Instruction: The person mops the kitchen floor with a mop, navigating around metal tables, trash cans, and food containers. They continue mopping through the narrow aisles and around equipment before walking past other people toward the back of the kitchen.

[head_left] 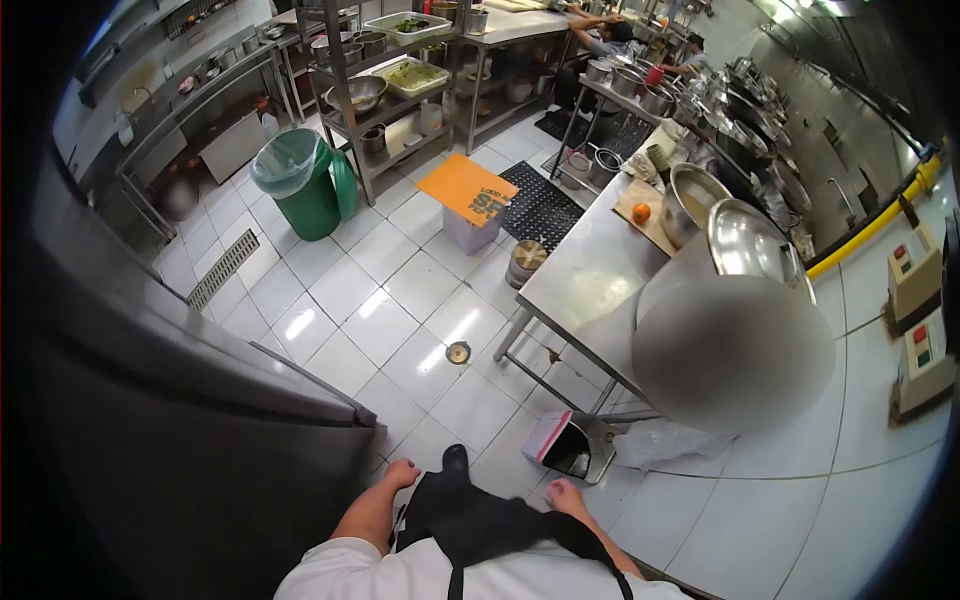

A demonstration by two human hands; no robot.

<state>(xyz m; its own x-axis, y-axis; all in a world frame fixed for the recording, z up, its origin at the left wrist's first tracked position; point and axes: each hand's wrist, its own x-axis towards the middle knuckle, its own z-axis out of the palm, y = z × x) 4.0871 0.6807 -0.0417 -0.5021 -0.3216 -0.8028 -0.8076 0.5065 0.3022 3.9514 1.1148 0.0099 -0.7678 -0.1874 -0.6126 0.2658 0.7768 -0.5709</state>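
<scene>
My left hand hangs low beside the black apron, its fingers loosely curled with nothing seen in them. On the other side of the apron is my right hand, also with curled fingers; it looks slightly blurred, and I see no object in it. Closest to the right hand stands a metal container with a white and pink box-like piece at its side, on the floor under the table. Neither hand touches it. A dark cabinet-like surface stands to the left of my left hand.
A steel table on the right bears a large pot and an orange. Ahead are a green bin, an orange board, a black mat and shelves. Co-workers work at the back.
</scene>
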